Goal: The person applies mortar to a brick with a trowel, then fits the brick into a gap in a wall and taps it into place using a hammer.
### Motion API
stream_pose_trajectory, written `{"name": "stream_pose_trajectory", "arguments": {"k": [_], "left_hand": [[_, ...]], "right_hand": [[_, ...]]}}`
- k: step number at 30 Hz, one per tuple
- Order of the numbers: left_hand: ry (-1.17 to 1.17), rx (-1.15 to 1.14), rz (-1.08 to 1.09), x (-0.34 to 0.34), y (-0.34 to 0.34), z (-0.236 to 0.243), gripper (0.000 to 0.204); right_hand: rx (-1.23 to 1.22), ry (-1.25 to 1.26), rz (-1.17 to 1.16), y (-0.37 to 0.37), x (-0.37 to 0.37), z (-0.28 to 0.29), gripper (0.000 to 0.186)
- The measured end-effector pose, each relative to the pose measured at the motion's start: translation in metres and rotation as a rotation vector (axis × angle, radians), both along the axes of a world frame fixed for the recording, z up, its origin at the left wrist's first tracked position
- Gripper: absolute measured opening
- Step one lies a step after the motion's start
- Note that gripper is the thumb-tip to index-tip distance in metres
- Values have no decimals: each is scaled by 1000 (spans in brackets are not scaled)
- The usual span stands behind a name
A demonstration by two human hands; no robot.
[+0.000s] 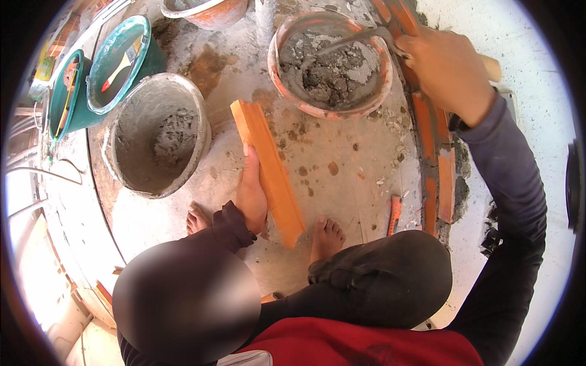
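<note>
My left hand (250, 196) is closed around a long orange tile strip (273, 177), which I hold tilted over the floor, thumb along its edge. At the upper right, my right hand (450, 68) grips a trowel (353, 40). The pale end of its wooden handle shows past my hand. Its grey blade reaches over a round orange-rimmed basin (274, 78) of wet grey mortar (323, 76). Whether the blade touches the mortar I cannot tell. Right beside my right hand runs a low row of orange bricks (423, 125) with grey joints.
Left stands a mortar-coated bucket (137, 143); behind it are two green buckets (97, 91), one with a red-handled brush (116, 73). Another orange basin (210, 15) is at the top. An orange-handled tool (395, 215) lies near the bricks by my knee. The floor (342, 189) is spattered.
</note>
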State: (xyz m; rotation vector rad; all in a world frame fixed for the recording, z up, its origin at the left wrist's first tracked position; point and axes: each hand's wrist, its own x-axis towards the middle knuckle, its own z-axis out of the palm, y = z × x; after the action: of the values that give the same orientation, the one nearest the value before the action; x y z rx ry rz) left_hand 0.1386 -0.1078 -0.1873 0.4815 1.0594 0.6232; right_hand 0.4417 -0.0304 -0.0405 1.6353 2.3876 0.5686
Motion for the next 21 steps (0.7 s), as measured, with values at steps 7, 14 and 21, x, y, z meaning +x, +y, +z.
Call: {"name": "stream_pose_trajectory", "arguments": {"k": [7,14,21], "left_hand": [[163,0,-76,-24,6,40,75],[277,100,-100,-48,5,90,78],[301,141,-113,-65,9,124,74]], "right_hand": [[105,-144,187,-3,-64,-17,16],[108,-116,230,-21,-13,-11,6],[0,34,142,3,-4,-27,5]]}}
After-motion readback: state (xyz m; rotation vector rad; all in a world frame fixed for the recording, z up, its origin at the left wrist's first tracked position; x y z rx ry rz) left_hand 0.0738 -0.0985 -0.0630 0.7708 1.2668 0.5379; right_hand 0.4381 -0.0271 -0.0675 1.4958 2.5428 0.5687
